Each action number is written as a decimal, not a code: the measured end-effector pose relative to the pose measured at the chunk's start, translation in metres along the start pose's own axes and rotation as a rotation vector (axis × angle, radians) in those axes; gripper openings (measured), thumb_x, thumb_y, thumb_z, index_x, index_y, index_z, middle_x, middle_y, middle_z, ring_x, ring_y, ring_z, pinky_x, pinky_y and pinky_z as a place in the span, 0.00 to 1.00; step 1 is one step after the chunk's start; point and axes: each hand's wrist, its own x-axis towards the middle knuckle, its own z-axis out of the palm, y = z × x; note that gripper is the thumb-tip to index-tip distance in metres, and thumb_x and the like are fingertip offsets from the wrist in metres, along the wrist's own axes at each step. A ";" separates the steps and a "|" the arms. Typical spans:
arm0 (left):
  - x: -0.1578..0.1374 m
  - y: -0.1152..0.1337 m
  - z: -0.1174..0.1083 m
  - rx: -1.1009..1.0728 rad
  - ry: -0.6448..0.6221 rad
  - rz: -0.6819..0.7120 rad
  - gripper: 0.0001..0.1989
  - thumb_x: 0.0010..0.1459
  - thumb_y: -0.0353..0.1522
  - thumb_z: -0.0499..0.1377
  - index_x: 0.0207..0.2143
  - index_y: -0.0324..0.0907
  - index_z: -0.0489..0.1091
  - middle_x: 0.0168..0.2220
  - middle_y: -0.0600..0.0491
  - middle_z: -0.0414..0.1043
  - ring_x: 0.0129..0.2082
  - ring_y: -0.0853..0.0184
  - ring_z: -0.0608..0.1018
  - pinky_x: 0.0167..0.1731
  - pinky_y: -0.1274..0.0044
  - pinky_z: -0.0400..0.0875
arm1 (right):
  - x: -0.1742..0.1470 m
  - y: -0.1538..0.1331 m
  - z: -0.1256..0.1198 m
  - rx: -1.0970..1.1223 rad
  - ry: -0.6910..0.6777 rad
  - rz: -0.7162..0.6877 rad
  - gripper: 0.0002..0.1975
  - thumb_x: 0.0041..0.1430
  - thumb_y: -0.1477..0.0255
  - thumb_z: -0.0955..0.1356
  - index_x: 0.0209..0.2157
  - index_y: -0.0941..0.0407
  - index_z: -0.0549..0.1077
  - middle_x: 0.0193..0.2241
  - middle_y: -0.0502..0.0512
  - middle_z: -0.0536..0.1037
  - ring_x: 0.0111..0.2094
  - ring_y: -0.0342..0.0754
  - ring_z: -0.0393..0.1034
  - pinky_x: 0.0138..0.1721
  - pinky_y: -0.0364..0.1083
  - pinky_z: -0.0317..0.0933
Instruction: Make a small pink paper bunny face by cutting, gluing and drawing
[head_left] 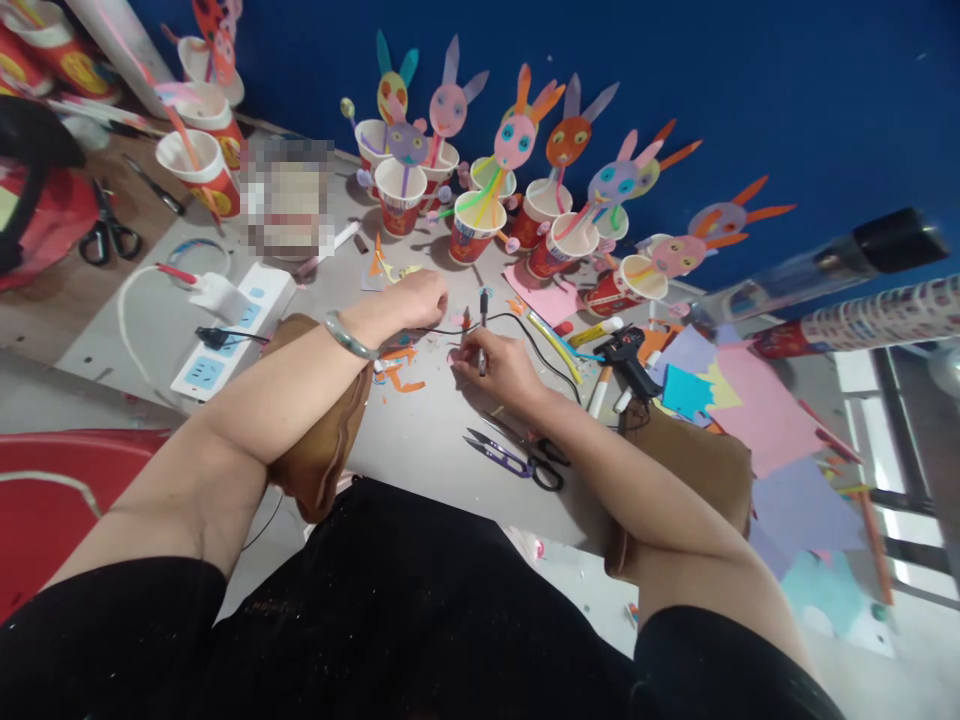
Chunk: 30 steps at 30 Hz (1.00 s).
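My right hand [501, 365] is closed round a dark marker pen [484, 303], held nearly upright above the white table. To its left, my left hand [426, 298] is curled with the fingers turned down near the tabletop; whatever it may hold is hidden. Orange paper scraps [405, 375] lie below the left hand. A black cable [525, 335] runs behind the right hand. Close to my right forearm lie purple thread snips [499, 455] and black-handled scissors [546, 472].
Paper cups [478, 230] with paper rabbit heads stand along the blue wall. A black glue gun [630, 362], glue-stick-like tubes and coloured paper [772, 400] are at the right. At the left are a power strip [232, 330] and more scissors [109, 228].
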 end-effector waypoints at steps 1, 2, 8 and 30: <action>0.001 0.000 0.001 -0.003 0.002 -0.001 0.12 0.52 0.24 0.62 0.37 0.38 0.83 0.36 0.47 0.84 0.36 0.64 0.81 0.35 0.78 0.69 | -0.002 0.003 -0.002 -0.022 0.006 -0.008 0.07 0.56 0.71 0.69 0.38 0.52 0.71 0.32 0.54 0.82 0.33 0.51 0.74 0.36 0.47 0.61; 0.001 -0.001 0.002 -0.009 0.009 0.001 0.12 0.52 0.24 0.62 0.39 0.38 0.82 0.36 0.47 0.84 0.37 0.64 0.81 0.36 0.78 0.69 | -0.004 0.005 -0.005 -0.045 0.010 -0.018 0.07 0.57 0.72 0.69 0.39 0.52 0.71 0.32 0.54 0.82 0.33 0.51 0.73 0.36 0.47 0.61; 0.010 -0.002 0.018 -0.062 0.100 0.098 0.12 0.58 0.30 0.64 0.44 0.37 0.80 0.42 0.43 0.82 0.42 0.59 0.81 0.41 0.73 0.70 | -0.019 0.006 -0.014 -0.223 -0.007 -0.238 0.05 0.64 0.73 0.65 0.40 0.54 0.72 0.33 0.58 0.79 0.36 0.53 0.68 0.40 0.49 0.60; 0.007 -0.001 0.007 -0.203 0.091 0.062 0.07 0.54 0.28 0.66 0.37 0.37 0.82 0.35 0.48 0.83 0.32 0.66 0.79 0.34 0.76 0.67 | -0.030 0.005 -0.005 -0.270 0.002 -0.461 0.10 0.71 0.65 0.65 0.47 0.55 0.71 0.43 0.63 0.81 0.41 0.55 0.72 0.44 0.53 0.65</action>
